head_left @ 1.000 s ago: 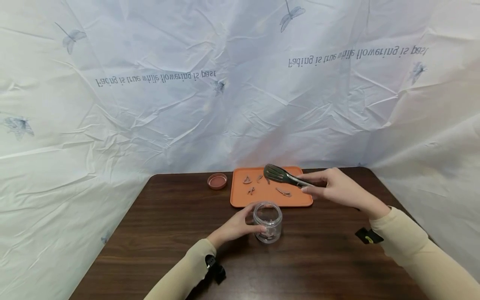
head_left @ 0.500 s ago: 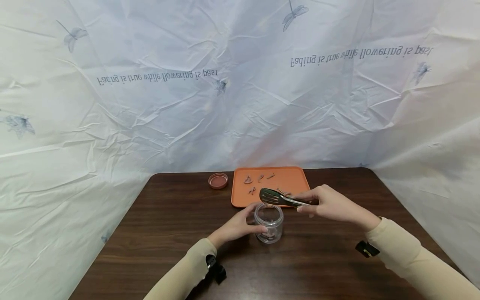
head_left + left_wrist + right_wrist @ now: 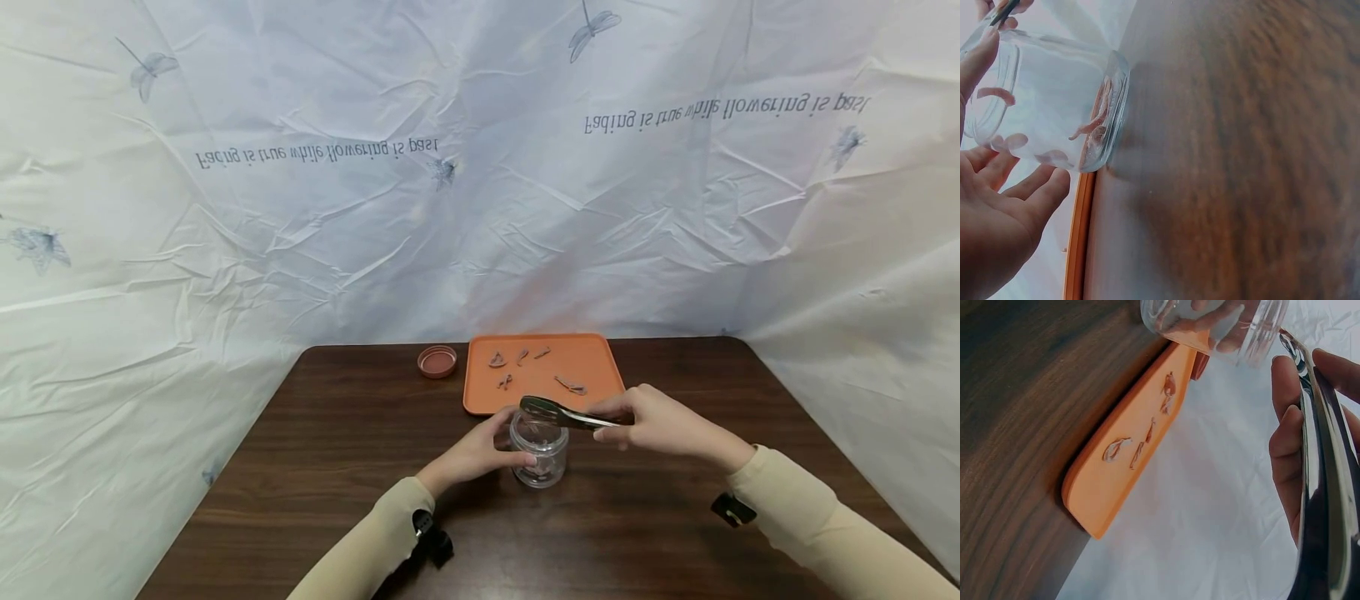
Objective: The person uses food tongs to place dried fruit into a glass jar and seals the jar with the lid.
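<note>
My left hand (image 3: 474, 450) grips a clear, lidless jar (image 3: 551, 467) standing upright on the table, thumb on its near side and fingers round the back. Several thin reddish-brown strips (image 3: 1093, 127) lie on the jar's bottom in the left wrist view. Another curved strip (image 3: 995, 95) shows near the mouth. With my right hand (image 3: 660, 423) I hold dark-headed metal tongs (image 3: 558, 414), pinched between thumb and fingers. Their head overlaps the jar's mouth in the head view. Behind the jar lies an orange tray (image 3: 540, 392) with several similar strips (image 3: 572, 386) spread apart.
A reddish round lid (image 3: 437, 362) lies left of the tray. The dark wood table (image 3: 352, 450) is bounded at the back and sides by a white printed sheet (image 3: 315, 217). A wrist camera (image 3: 432, 537) is strapped to the left sleeve, another to the right.
My right hand has brought the tongs down and toward me from over the tray to the jar's mouth. The left hand and jar have stayed in place.
</note>
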`<action>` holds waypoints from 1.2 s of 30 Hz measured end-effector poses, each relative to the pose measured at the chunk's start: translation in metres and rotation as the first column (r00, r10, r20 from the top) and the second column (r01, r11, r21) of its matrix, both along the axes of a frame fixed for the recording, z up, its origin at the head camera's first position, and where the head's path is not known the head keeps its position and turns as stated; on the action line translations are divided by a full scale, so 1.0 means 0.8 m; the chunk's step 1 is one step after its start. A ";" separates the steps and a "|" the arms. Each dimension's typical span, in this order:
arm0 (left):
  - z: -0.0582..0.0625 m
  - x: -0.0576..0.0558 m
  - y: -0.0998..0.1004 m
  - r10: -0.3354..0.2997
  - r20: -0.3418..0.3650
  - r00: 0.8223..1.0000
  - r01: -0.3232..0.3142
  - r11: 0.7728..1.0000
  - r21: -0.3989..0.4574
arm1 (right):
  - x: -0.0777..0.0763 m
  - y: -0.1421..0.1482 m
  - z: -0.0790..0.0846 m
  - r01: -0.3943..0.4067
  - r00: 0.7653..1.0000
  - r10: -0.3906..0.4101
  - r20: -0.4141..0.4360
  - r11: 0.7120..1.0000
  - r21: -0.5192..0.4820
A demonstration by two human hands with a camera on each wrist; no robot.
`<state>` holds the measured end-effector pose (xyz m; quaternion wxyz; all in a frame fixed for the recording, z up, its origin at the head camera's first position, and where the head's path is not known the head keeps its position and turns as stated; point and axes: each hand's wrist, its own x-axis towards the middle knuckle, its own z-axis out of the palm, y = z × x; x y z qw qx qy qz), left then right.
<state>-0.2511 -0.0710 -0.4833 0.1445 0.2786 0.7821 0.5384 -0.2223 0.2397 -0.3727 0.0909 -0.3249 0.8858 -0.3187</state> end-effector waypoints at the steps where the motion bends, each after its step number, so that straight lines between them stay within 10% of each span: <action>1: 0.000 0.000 0.000 0.000 -0.002 1.000 0.000 1.000 0.000 | 0.000 0.000 -0.001 -0.002 1.000 0.002 0.002 1.000 -0.002; 36: -0.001 -0.002 -0.001 0.003 -0.025 1.000 -0.003 1.000 -0.019 | -0.005 0.001 -0.010 -0.034 0.996 0.035 0.088 0.999 -0.004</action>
